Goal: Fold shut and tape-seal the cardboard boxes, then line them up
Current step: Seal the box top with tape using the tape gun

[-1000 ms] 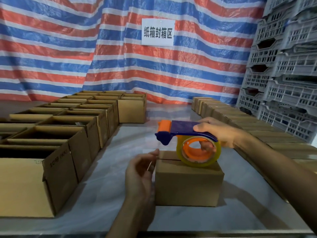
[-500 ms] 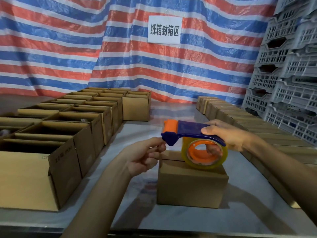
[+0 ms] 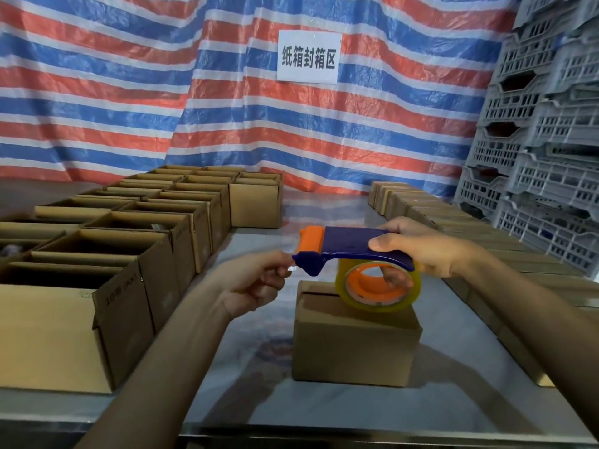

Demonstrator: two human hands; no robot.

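Head view of a grey surface (image 3: 324, 413) backed by a red, white and blue striped tarp (image 3: 129, 92) bearing a white sign (image 3: 308, 56). Open boxes (image 3: 107, 296) stand in rows along the left side from near to far, flaps up. A line of shut boxes (image 3: 453, 218) runs along the right side, with stacked grey crates (image 3: 534, 157) behind it at far right. Between these groups, near the centre and apart from both, stands the cardboard box (image 3: 353, 341), its top flaps folded down with a seam visible at its far-left edge. The tape dispenser (image 3: 350, 249) is held above this box and hides much of the box top. Its yellowish tape roll (image 3: 379, 291) sits just over the top face; whether the two touch cannot be told. The dispenser's long axis runs left to right, with the orange front end pointing left and the blue handle to the right. The right hand (image 3: 421, 251) has its grip closed on the handle, thumb on top and fingertips showing through the orange core of the roll. The left hand (image 3: 256, 283) is at the dispenser's left tip, thumb and forefinger in a narrow grip pinching the tape end (image 3: 290, 269). The left forearm crosses the near surface in front of the open boxes.
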